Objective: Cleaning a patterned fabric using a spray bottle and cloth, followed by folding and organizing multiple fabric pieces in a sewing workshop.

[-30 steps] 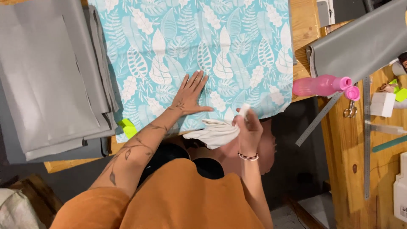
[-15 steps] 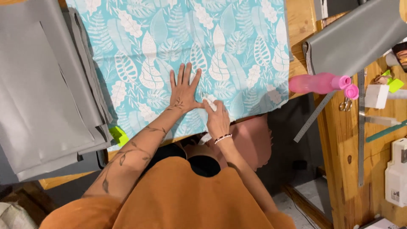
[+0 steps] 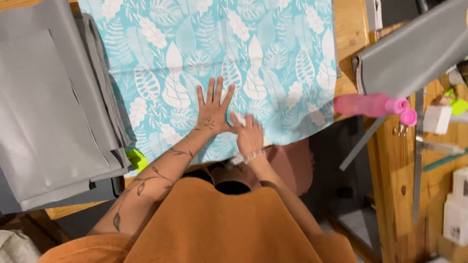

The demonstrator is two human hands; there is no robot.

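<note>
the left hand (image 3: 213,109) lies flat, fingers spread, on the turquoise leaf-print fabric (image 3: 214,53) near its lower edge. just right of it on the fabric, touching its thumb side, the right hand (image 3: 248,134) presses down palm-first, a bead bracelet (image 3: 253,156) at the wrist; something white shows under its fingers, too blurred to tell. left of the fabric sits a stack of grey cloth (image 3: 48,107), a yellow-green object (image 3: 136,159) at its lower corner. right of the fabric lies a pink bottle (image 3: 370,104).
</note>
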